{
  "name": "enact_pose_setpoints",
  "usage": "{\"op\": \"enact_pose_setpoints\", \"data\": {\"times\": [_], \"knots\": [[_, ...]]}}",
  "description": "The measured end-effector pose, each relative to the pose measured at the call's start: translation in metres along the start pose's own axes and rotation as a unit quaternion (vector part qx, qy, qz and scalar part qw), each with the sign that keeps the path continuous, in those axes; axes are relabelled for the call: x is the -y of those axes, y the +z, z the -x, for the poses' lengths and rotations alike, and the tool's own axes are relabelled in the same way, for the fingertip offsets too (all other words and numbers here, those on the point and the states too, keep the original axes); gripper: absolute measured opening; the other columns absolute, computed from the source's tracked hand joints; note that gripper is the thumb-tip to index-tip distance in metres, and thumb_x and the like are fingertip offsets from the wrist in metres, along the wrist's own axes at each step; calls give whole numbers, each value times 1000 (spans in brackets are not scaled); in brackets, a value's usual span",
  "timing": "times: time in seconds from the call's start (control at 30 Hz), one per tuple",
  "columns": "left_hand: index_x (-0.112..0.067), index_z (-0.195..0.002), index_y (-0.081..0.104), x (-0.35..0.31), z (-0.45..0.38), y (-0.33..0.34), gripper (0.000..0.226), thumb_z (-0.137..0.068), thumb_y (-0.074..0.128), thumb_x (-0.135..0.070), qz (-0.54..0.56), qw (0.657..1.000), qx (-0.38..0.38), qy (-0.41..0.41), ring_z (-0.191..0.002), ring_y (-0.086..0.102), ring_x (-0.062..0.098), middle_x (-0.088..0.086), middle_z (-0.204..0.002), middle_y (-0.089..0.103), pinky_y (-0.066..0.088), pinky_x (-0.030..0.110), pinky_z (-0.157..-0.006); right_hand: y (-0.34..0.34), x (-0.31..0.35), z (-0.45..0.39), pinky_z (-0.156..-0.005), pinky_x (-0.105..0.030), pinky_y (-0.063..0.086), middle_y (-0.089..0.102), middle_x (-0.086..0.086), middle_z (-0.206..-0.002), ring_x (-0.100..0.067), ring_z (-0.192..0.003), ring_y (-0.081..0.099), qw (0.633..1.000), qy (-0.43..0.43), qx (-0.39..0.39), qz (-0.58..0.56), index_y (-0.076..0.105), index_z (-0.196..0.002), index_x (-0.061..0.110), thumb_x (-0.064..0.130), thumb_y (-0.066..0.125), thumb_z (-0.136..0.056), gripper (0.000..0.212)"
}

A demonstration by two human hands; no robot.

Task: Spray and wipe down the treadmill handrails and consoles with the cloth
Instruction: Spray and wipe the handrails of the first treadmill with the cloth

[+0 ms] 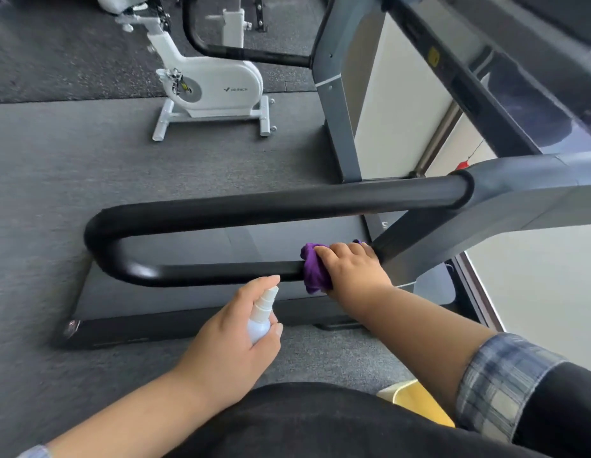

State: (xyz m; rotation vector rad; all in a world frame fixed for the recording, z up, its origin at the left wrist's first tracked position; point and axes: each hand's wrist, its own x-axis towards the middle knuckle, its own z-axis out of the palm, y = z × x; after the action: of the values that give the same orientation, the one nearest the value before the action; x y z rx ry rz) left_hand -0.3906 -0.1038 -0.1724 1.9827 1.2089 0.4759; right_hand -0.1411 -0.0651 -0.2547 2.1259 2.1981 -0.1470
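Gripping a bunched purple cloth [315, 269], the right hand [350, 269] curls over the lower bar of the handrail [221, 272], near where it meets the grey frame. That rail is a smooth, matte black tube bent in a rounded loop. Below it, the left hand [236, 342] wraps a small white spray bottle [262, 314], forefinger raised over the nozzle, forearm reaching up from lower left.
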Motion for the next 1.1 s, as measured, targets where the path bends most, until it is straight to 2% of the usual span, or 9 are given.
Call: {"op": "enact_pose_setpoints", "data": {"times": [0.1, 0.17, 0.3, 0.4, 0.5, 0.7, 0.87, 1.03, 1.1], "knots": [[-79, -111, 23, -6, 5, 2, 73, -90, 62, -22, 3, 999, -25, -30, -97, 55, 2, -26, -106, 56, 37, 4, -77, 7, 3, -1, -110, -47, 30, 54, 0, -136, -31, -122, 50, 999, -9, -22, -35, 38, -148, 28, 45, 70, -82, 76], [-80, -109, 24, -8, 10, 2, 71, -90, 62, -22, 8, 997, -46, -54, -95, 57, 1, -26, -106, 56, 40, 7, -76, 12, 8, -3, -107, -49, 32, 55, 0, -135, -32, -120, 51, 998, -15, -49, -46, 42, -147, 28, 43, 73, -79, 76], [-79, -110, 27, -7, 18, 5, 66, -90, 61, -26, 17, 991, -82, -105, -82, 60, 1, -23, -102, 60, 45, 19, -70, 5, 42, -18, -112, -47, 26, 42, 1, -147, -30, -131, 39, 995, -71, -32, -64, 25, -153, 30, 41, 64, -89, 76], [-78, -111, 26, -12, 17, 10, 65, -89, 61, -28, 0, 989, -90, -116, -94, 58, 0, -24, -105, 59, 41, 12, -78, -1, 78, -32, -112, -49, 26, 42, -2, -147, -32, -132, 38, 991, -105, -33, -70, 21, -153, 29, 41, 64, -90, 78], [-78, -112, 26, -16, 15, 14, 68, -89, 62, -26, -10, 990, -90, -111, -100, 56, 0, -28, -106, 56, 38, 6, -81, -2, 84, -40, -108, -51, 32, 46, -4, -141, -34, -125, 44, 993, -112, -18, -45, 18, -153, 29, 43, 68, -85, 85], [-78, -111, 26, -20, 5, 16, 65, -88, 62, -29, 6, 992, -77, -103, -97, 57, 2, -26, -105, 58, 44, 21, -85, -5, 25, -28, -99, -49, 41, 53, 0, -131, -32, -119, 50, 995, -78, 7, -54, 29, -146, 35, 65, 64, -80, 80], [-81, -110, 21, -9, 5, 4, 68, -89, 61, -30, 13, 995, -56, -84, -100, 55, 3, -21, -106, 59, 43, 21, -88, 0, 0, -14, -99, -48, 43, 53, 6, -136, -30, -120, 49, 998, -48, 4, -46, 33, -147, 39, 68, 61, -80, 79], [-81, -109, 23, 22, 17, -25, 70, -91, 62, -26, 24, 996, -51, -67, -101, 54, -1, -34, -109, 52, 40, 14, -85, -5, 46, -28, -96, -42, 43, 58, 9, -133, -27, -120, 50, 988, -56, -10, -146, 48, -143, 35, 58, 70, -78, 72], [-80, -111, 24, 36, 24, -41, 71, -90, 63, -25, 28, 997, -41, -55, -100, 55, 1, -31, -107, 54, 40, 15, -86, -8, 85, -39, -97, -43, 43, 58, 7, -134, -29, -121, 51, 985, -84, -38, -146, 48, -143, 33, 56, 72, -78, 72]]}}
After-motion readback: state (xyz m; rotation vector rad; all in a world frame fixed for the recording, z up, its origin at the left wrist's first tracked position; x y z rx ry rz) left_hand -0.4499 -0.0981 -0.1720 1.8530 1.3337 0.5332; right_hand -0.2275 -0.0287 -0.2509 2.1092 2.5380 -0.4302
